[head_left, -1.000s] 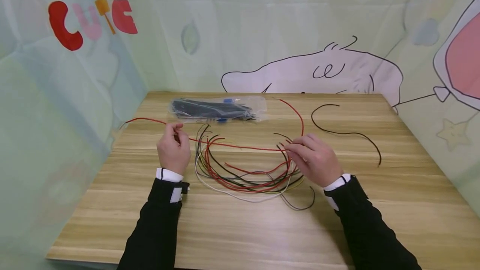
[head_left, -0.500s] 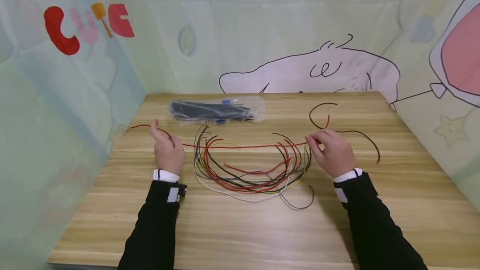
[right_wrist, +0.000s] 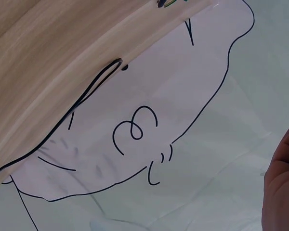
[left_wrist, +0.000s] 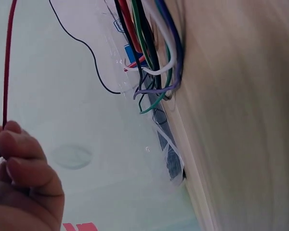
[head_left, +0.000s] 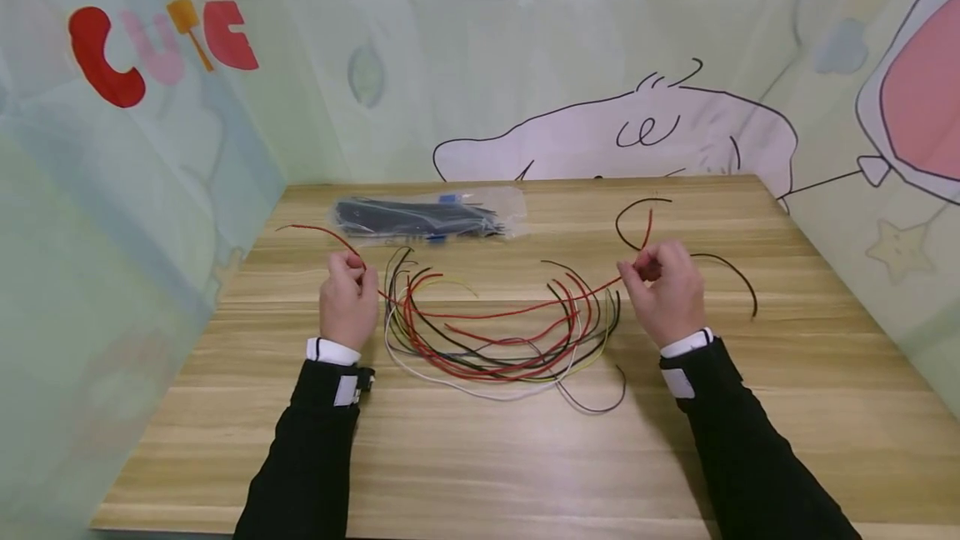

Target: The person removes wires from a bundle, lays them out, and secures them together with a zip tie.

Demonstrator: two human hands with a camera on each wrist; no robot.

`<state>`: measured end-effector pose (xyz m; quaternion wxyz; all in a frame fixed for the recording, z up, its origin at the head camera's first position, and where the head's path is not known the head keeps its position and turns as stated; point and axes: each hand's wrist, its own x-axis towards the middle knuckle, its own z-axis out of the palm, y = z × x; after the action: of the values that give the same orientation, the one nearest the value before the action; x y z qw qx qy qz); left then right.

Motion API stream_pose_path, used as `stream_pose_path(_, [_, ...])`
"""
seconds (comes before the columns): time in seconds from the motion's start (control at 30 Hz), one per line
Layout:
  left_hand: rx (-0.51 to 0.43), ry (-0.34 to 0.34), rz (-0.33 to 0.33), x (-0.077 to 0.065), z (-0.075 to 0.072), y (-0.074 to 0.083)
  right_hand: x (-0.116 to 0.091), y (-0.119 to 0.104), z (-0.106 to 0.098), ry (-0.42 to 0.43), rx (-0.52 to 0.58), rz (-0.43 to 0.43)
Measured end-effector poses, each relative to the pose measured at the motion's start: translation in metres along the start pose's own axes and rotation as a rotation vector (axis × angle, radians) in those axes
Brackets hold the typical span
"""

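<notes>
Left hand [left_wrist: 31, 175] pinching red wire [left_wrist: 8, 67], coloured wires [left_wrist: 151, 50], tabletop [left_wrist: 241, 120]

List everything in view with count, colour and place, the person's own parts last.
Table: one, wood-toned, centre.
Backdrop: count unclear, mostly pale green, behind the table.
Bag: one, clear, rear of table, left of centre.
Strips: uncountable, dark, inside the bag.
Loose wire: one, black, table's rear right.
Wire pile: uncountable, red, black, white and more, mid-table.
Held wire: one, red, over the pile.
Sleeves: two, black, nearest the viewer.
Left hand: one, bare, gripping the held wire's left part.
Right hand: one, bare, pinching its right part.
</notes>
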<state>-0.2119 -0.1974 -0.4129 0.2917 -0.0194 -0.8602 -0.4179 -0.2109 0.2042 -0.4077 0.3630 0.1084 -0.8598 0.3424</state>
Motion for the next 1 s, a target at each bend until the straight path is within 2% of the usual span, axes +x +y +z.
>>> stream_pose_path(0.1, [0.049, -0.086, 0.011, 0.0004, 0.0003, -0.0007, -0.0006, -0.0006, -0.0012, -0.082, -0.023, 0.039])
stream_pose_path(0.37, [0.191, -0.357, 0.045, 0.0028, 0.0005, -0.0033, 0.0003, 0.0018, -0.0026, -0.38, -0.065, 0.145])
stream_pose_path(0.57, [0.272, -0.54, 0.009, 0.0043, 0.001, -0.0043, -0.0007, 0.0067, 0.001, -0.529, -0.081, 0.189])
stream_pose_path(0.83, [0.31, -0.635, -0.029, 0.0017, 0.001, -0.0061, -0.0028, 0.0068, 0.0039, -0.624, -0.096, 0.2])
stream_pose_path(1.0, [0.31, -0.647, -0.05, -0.0014, 0.0006, -0.0071, -0.0039, 0.0063, 0.005, -0.658, -0.099, 0.21])
